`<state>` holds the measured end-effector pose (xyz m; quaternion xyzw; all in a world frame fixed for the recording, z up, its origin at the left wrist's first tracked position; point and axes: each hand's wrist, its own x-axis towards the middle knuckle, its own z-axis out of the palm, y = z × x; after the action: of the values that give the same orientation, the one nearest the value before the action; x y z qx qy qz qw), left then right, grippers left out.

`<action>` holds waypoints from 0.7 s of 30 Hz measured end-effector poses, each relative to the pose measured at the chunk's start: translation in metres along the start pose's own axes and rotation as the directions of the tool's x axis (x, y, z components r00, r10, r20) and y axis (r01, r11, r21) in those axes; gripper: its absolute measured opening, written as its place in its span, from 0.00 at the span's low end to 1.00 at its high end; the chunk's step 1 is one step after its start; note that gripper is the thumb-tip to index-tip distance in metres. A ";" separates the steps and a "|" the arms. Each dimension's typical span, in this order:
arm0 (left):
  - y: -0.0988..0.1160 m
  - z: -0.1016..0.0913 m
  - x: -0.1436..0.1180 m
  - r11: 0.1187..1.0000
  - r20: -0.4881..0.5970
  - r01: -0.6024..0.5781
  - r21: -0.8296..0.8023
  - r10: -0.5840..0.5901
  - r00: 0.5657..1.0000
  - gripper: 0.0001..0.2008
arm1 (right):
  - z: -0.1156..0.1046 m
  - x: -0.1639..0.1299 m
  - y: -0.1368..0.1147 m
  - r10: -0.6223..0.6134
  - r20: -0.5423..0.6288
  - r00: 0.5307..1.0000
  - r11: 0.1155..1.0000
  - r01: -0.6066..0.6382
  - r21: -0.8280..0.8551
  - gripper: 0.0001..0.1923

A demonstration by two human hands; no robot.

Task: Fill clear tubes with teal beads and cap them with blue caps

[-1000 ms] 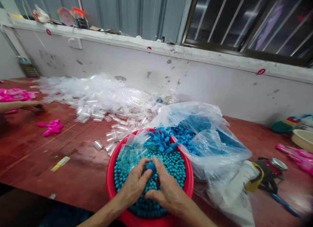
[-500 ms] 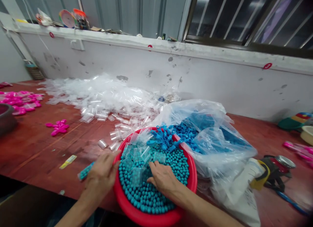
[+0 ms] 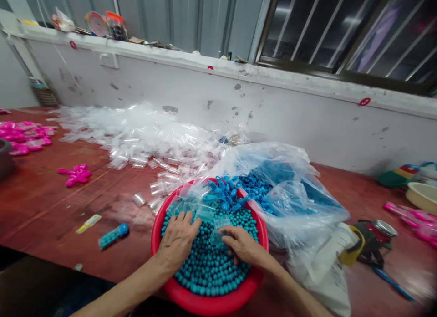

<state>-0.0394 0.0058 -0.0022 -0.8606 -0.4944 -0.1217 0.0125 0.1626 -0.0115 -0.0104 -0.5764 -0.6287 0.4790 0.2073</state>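
Over beads (image 3: 211,278) in the red basin (image 3: 211,303), I see left hand (image 3: 178,242) at nine o'clock, right hand (image 3: 243,245) at three; grips unclear.

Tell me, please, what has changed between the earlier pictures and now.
The left hand let go of the blue-capped bead tube, now lying on the table left of the red basin, and came back right, over the basin's beads. The right hand now seems to hold a clear tube. A co-worker's hand at left is gone. The plastic bag and pink piece stayed put.
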 end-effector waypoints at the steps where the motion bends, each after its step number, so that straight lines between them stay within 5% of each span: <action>1: 0.005 -0.004 0.001 0.998 -0.008 0.033 -0.061 -0.034 0.999 0.13 | -0.003 -0.001 0.003 0.050 0.051 0.997 0.989 -0.056 0.136 0.10; 4: 0.022 -0.006 0.001 0.884 0.094 0.147 -0.444 -0.117 0.989 0.13 | -0.007 -0.005 0.008 0.033 0.154 0.987 0.883 -0.101 0.459 0.13; 8: 0.038 0.007 0.008 0.361 0.437 0.432 -0.826 -0.073 0.896 0.12 | -0.005 -0.010 0.003 -0.045 0.238 0.970 0.790 -0.111 0.603 0.18; 11: 0.043 0.016 0.014 0.130 0.480 0.491 -0.861 -0.108 0.871 0.12 | 0.002 -0.012 -0.004 -0.041 0.215 0.976 0.821 -0.090 0.563 0.16; 14: 0.041 0.016 0.016 0.182 0.447 0.458 -0.870 -0.102 0.889 0.10 | 0.004 -0.011 -0.008 -0.028 0.162 0.986 0.854 -0.061 0.517 0.15; 17: 0.035 0.009 0.016 0.423 0.339 0.338 -0.841 -0.076 0.938 0.12 | 0.000 -0.011 -0.007 -0.046 0.095 0.994 0.899 0.000 0.437 0.13; 21: 0.025 -0.001 0.009 0.748 0.246 0.097 -0.657 0.090 0.965 0.14 | -0.004 -0.017 -0.006 -0.135 0.167 0.977 0.991 0.132 0.026 0.11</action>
<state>-0.0140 0.0001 0.0035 -0.8160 -0.4177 -0.1745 -0.3595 0.1664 -0.0250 0.0016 -0.4890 -0.6778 0.5153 0.1894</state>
